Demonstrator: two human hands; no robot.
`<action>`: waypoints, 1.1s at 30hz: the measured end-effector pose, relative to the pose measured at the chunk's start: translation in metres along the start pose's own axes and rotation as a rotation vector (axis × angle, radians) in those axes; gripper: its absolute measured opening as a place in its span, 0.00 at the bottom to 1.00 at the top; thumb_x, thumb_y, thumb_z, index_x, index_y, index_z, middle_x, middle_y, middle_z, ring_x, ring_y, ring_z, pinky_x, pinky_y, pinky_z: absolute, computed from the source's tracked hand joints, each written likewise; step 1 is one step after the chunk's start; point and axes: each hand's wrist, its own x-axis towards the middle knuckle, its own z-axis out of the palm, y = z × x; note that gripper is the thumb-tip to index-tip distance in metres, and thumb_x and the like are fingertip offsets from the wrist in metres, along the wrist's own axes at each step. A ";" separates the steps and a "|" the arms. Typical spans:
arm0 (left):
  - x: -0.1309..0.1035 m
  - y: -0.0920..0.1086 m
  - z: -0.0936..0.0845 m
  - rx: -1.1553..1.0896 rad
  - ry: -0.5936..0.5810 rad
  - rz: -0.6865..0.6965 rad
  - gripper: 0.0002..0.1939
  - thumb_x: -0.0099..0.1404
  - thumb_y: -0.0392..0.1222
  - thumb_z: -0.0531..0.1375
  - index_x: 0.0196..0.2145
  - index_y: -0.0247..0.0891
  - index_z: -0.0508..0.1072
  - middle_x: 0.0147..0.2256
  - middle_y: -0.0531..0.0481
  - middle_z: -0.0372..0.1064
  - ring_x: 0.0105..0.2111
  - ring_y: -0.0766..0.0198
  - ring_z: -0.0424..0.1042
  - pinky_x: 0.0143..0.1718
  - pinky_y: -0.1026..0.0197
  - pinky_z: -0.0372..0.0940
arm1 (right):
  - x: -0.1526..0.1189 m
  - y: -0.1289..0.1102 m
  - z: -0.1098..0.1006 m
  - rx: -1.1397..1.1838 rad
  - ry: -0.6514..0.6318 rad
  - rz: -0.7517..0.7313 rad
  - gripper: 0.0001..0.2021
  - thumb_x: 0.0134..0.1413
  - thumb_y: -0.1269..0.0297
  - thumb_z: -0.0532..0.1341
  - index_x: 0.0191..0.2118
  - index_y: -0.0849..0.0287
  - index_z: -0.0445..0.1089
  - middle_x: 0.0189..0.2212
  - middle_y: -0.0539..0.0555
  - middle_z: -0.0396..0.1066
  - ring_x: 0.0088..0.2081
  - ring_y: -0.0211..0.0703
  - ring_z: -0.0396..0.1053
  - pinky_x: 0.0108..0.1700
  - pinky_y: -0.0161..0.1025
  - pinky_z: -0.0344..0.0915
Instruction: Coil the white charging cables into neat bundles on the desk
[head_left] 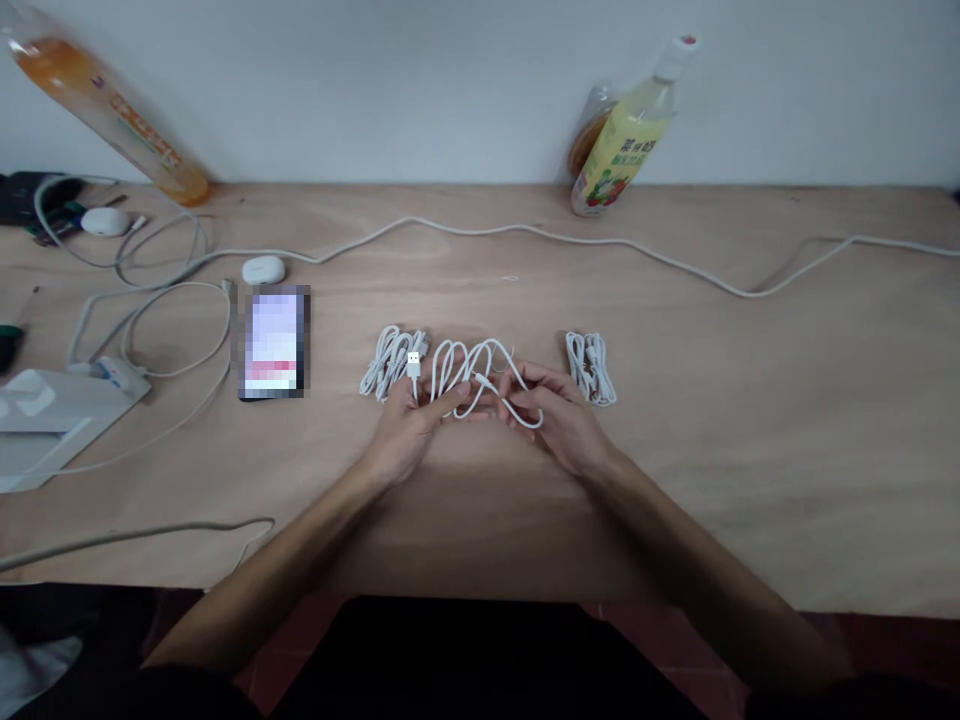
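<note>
A white USB cable [480, 365] lies in loose loops between my two hands, just above the table. My left hand [412, 420] is closed on its left side, thumb pressed over the loops, with the USB plug [414, 365] standing up by the fingers. On the other side, my right hand [555, 405] pinches a strand of the same cable near its right end. Behind my left hand lies a bundle of coiled white cables [386, 360], partly covered by the hand. Another coiled white bundle [590, 368] rests just beyond my right hand.
A phone [271, 345] and a white earbud case [263, 270] lie to the left. A long white cord [525, 230] crosses the table [750, 450]. An orange drink bottle [112, 120] and a yellow one [630, 130] lean on the wall. A white power strip [67, 420] sits far left.
</note>
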 end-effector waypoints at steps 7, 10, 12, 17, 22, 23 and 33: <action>0.000 -0.004 -0.002 0.040 0.041 0.052 0.30 0.58 0.44 0.77 0.57 0.37 0.80 0.50 0.40 0.83 0.49 0.48 0.83 0.52 0.43 0.81 | 0.000 -0.003 -0.006 -0.246 -0.015 -0.044 0.11 0.54 0.57 0.74 0.38 0.53 0.74 0.28 0.48 0.79 0.32 0.43 0.75 0.37 0.40 0.65; -0.001 -0.006 -0.003 0.059 0.035 0.073 0.29 0.60 0.45 0.76 0.58 0.37 0.80 0.49 0.40 0.84 0.49 0.47 0.83 0.50 0.43 0.81 | 0.001 -0.005 -0.010 -0.283 -0.070 -0.039 0.10 0.55 0.58 0.74 0.40 0.54 0.77 0.30 0.49 0.81 0.33 0.42 0.76 0.38 0.40 0.66; -0.001 -0.007 -0.003 0.059 0.026 0.077 0.29 0.61 0.46 0.76 0.58 0.37 0.80 0.49 0.39 0.84 0.49 0.46 0.84 0.49 0.43 0.82 | 0.001 -0.006 -0.014 -0.319 -0.103 -0.031 0.09 0.57 0.58 0.73 0.40 0.55 0.79 0.31 0.50 0.82 0.33 0.41 0.75 0.36 0.38 0.65; 0.000 -0.006 -0.001 0.050 0.022 0.070 0.26 0.62 0.45 0.75 0.56 0.38 0.80 0.50 0.39 0.84 0.50 0.44 0.84 0.51 0.42 0.81 | 0.000 -0.007 -0.018 -0.268 -0.144 0.070 0.11 0.60 0.54 0.72 0.42 0.55 0.81 0.32 0.50 0.81 0.28 0.38 0.69 0.27 0.35 0.61; 0.000 -0.001 0.001 0.013 -0.030 0.095 0.23 0.62 0.46 0.74 0.53 0.38 0.81 0.47 0.40 0.84 0.52 0.45 0.83 0.53 0.41 0.80 | 0.001 -0.003 -0.013 -0.163 -0.095 0.018 0.11 0.58 0.55 0.75 0.38 0.55 0.79 0.29 0.49 0.78 0.30 0.40 0.73 0.31 0.37 0.71; 0.000 0.000 0.001 0.011 -0.044 0.091 0.22 0.62 0.45 0.74 0.52 0.38 0.81 0.47 0.41 0.84 0.52 0.45 0.83 0.54 0.41 0.80 | 0.001 -0.002 -0.012 -0.155 -0.088 0.005 0.11 0.58 0.55 0.75 0.39 0.54 0.78 0.29 0.50 0.78 0.31 0.40 0.74 0.31 0.37 0.71; -0.003 0.002 -0.003 -0.073 -0.117 -0.038 0.13 0.67 0.43 0.72 0.47 0.36 0.84 0.52 0.39 0.83 0.59 0.43 0.79 0.60 0.39 0.77 | 0.004 0.004 -0.009 -0.076 0.018 -0.042 0.14 0.54 0.56 0.77 0.43 0.54 0.78 0.34 0.50 0.79 0.27 0.37 0.73 0.22 0.33 0.67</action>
